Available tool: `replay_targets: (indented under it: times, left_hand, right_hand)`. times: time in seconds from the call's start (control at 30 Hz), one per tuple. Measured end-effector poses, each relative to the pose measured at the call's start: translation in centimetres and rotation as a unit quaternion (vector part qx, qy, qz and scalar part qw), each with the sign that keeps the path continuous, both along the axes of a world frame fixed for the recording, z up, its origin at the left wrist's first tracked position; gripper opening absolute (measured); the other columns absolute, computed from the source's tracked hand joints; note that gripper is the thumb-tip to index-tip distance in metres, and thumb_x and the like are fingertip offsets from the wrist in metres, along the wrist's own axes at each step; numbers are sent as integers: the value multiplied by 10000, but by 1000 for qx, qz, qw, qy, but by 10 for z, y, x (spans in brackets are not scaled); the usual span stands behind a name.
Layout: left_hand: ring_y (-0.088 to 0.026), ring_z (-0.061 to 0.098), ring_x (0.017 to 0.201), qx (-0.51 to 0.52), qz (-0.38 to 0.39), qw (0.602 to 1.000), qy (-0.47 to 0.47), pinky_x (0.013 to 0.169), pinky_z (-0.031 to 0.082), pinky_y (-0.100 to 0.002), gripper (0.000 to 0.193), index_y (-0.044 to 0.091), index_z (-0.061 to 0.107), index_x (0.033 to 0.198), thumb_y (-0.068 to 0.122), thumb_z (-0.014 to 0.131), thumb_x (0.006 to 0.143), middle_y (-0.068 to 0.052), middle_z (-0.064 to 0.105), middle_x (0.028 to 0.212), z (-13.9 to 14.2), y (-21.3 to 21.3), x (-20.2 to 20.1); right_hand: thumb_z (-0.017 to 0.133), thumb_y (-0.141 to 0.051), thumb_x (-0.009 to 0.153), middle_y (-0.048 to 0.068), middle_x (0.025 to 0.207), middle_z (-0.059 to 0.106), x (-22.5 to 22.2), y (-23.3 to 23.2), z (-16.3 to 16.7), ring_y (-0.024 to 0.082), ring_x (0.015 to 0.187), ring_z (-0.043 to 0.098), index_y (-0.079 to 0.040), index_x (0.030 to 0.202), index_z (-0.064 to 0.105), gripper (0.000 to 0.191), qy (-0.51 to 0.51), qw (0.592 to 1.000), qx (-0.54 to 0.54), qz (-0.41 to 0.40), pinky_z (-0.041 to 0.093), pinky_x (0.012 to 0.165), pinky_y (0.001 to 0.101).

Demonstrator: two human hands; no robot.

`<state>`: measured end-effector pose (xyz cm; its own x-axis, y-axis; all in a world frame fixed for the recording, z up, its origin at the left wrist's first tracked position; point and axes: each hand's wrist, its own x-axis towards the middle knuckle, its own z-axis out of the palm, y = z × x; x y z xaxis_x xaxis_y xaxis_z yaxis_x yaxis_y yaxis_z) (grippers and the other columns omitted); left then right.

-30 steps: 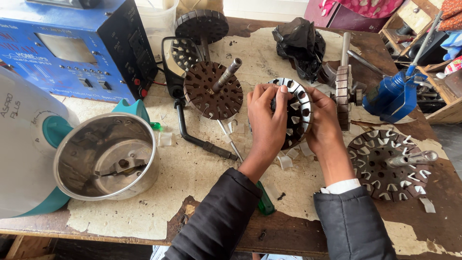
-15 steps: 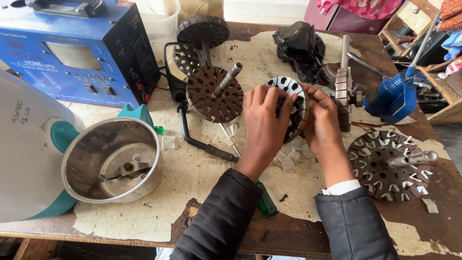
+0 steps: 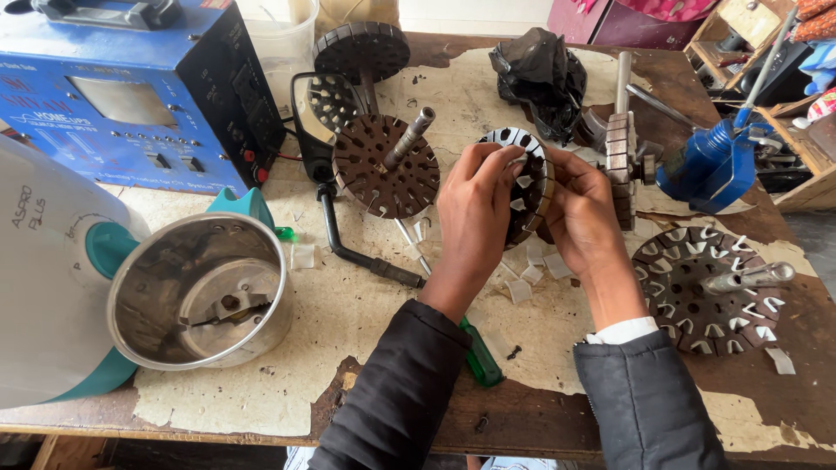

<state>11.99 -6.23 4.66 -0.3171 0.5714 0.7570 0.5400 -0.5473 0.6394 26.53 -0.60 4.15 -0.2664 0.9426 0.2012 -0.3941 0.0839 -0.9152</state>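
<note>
Both hands hold a round slotted metal stator core (image 3: 527, 178) tilted up on edge above the workbench. My left hand (image 3: 475, 213) grips its left rim, with fingertips pinching at a slot near the top. My right hand (image 3: 585, 218) cups the right side from behind. White paper slot liners show in several slots. Small white paper pieces (image 3: 531, 277) lie on the bench just below the hands.
A brown stator with a shaft (image 3: 387, 165) lies left of the hands, another with white liners (image 3: 705, 287) at right. A steel mixer jar (image 3: 196, 292) lies at left, a blue electrical box (image 3: 131, 96) behind it. A green-handled screwdriver (image 3: 479, 352) lies under my left forearm. A blue tool (image 3: 710, 161) stands at right.
Both hands have stayed on the stator core, the left fingers shifting slightly along its top rim. The view has drifted a little.
</note>
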Motion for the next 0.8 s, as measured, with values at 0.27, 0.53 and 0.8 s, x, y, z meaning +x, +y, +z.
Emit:
replay_targets:
  times: [0.27, 0.53, 0.8]
  left_hand:
    - [-274, 662, 1002, -9, 1, 1000, 15, 863, 499, -399, 94, 89, 698, 1040, 137, 703, 959, -49, 666, 1033, 2, 9, -2]
    - [-225, 639, 884, -38, -60, 994, -77, 801, 502, -363, 85, 68, 716, 928, 116, 763, 877, -25, 683, 889, -4, 24, -2]
    - [-218, 612, 846, -63, -57, 992, -93, 780, 491, -355, 70, 60, 726, 908, 98, 769, 867, -30, 674, 857, -6, 27, -1]
  right_hand:
    - [546, 104, 976, 83, 1096, 715, -3, -2, 0, 98, 919, 708, 20, 1222, 656, 283, -47, 997, 43, -31, 619, 796, 252]
    - [547, 59, 1040, 79, 1075, 710, -3, 3, -12, 83, 927, 679, 41, 1156, 661, 163, -23, 994, 93, -51, 567, 829, 230]
    - [531, 19, 1080, 75, 1111, 693, -6, 8, -20, 69, 957, 656, 25, 1178, 625, 136, -33, 991, 111, -66, 548, 850, 222]
